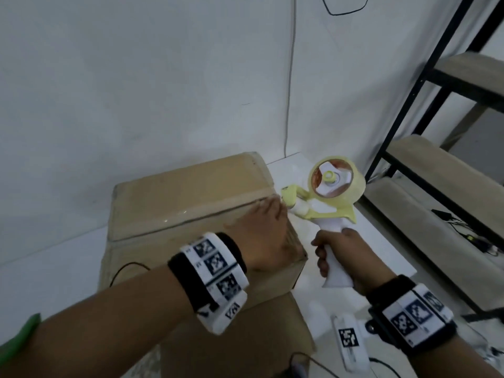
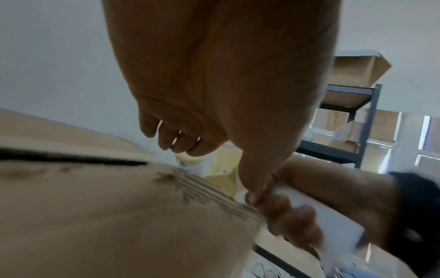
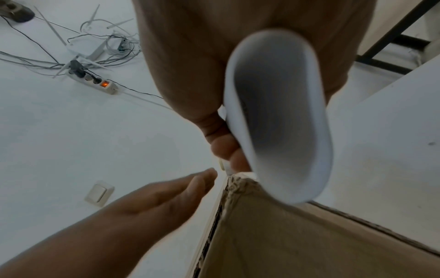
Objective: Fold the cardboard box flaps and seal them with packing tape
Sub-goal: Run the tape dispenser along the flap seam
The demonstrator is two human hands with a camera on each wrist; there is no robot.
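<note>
A black shelf rack (image 1: pixel 425 110) stands at the surface's (image 1: pixel 381 241) right edge. The box (image 1: pixel 188 203), flaps closed, lies at the back edge; the left hand (image 1: pixel 266 230) is laid flat, fingers straight, on its right end. The tape dispenser (image 1: pixel 331 197), handle gripped by the right hand (image 1: pixel 341 257), is pointed at that end.

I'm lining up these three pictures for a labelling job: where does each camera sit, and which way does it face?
Head: worn on the head, looks down at the cardboard box, tape dispenser, both forearms.
Left wrist: under the left hand, looks along its straight fingers over the box edge.
Right wrist: under the right hand, looks up the dispenser's white handle.
Shared: both wrist views show the box and the other hand.
</note>
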